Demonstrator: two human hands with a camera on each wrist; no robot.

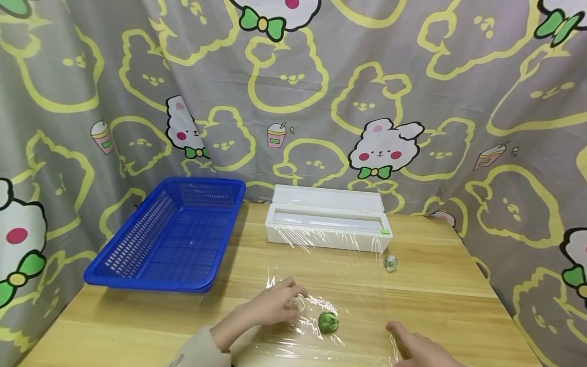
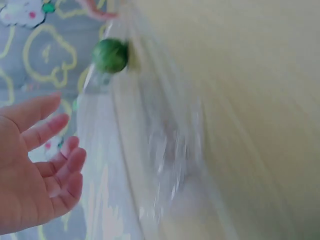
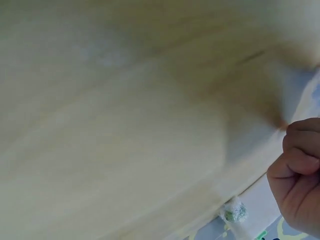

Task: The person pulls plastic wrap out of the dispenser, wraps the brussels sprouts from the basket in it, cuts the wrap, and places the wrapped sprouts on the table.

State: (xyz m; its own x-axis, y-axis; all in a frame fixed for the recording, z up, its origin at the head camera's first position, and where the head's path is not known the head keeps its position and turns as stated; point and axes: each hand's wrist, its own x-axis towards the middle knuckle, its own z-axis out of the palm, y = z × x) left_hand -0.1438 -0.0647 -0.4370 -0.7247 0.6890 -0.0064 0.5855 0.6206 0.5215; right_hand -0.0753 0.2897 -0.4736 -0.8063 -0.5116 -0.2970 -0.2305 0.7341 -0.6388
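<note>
One vegetable (image 1: 328, 322) on film (image 1: 359, 288); left hand (image 1: 276, 304) near; sleeve mark (image 1: 176, 361) (illegible)

A light beige sleeve (image 1: 200, 351) is worn on the left forearm and is finished by a plain edge at the wrist. A small grey marking (image 1: 176, 360) is borne by its fabric, too closely cropped by the head view's lower border to be read. The left hand (image 1: 277, 304) and the right hand (image 1: 418, 349) are seen bare, with slim, rounded fingertips and finely creased joints.
</note>
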